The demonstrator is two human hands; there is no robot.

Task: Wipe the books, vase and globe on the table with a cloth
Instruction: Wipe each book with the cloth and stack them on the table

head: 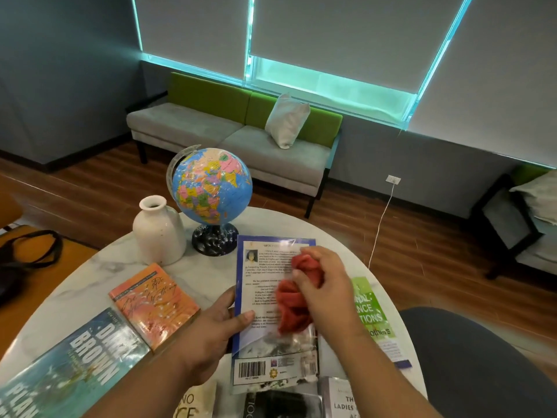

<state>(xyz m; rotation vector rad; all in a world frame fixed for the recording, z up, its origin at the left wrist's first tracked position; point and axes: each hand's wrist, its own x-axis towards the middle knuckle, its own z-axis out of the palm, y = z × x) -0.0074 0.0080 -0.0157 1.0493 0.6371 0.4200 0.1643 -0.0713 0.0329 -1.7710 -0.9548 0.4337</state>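
The left hand [211,330] is pinching the glossy, floppy-looking blue paperback [265,285] by its left edge while the right hand [325,288] is clutching a soft red cloth [294,315].

One head-worn view looks down, close over the table [301,227].

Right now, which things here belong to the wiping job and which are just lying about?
Job: red cloth, blue-bordered book, orange book, Dan Brown book, green book, vase, globe.
Lying about: black bag, sofa, cushion, white cable.
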